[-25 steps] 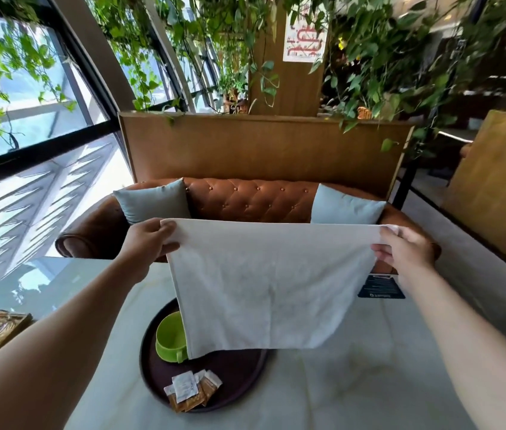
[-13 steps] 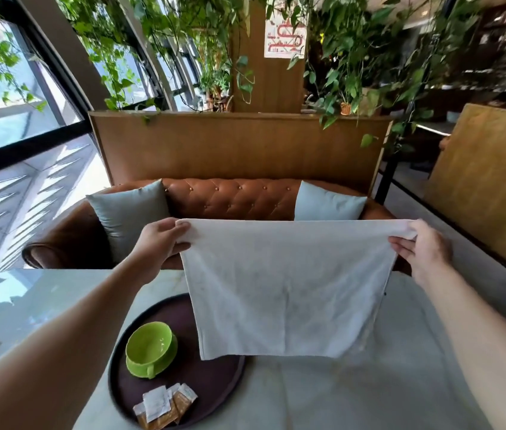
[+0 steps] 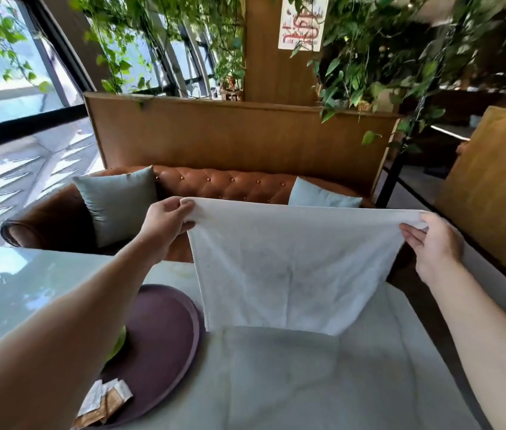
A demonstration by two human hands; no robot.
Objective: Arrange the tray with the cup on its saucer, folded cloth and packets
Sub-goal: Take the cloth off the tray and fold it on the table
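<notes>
Cloth [image 3: 289,274] stretched in the air between both hands, above the table's [image 3: 307,383] far part and just right of the tray [image 3: 164,330]. Left hand [image 3: 166,225] pinching the upper left corner, thumb and curled fingers closed on the hem. Right hand [image 3: 434,243] pinching the upper right corner, fingertips closed over the edge. Top edge pulled nearly straight, sagging slightly in the middle. White, thin, faintly creased, hanging as a single sheet, narrowing toward the bottom edge; lower hem close above the tabletop, contact not clear. Round dark purple tray down left, with packets [image 3: 105,401] piled near its front rim. Green cup [image 3: 119,341] mostly hidden behind the left forearm; saucer not discernible.
</notes>
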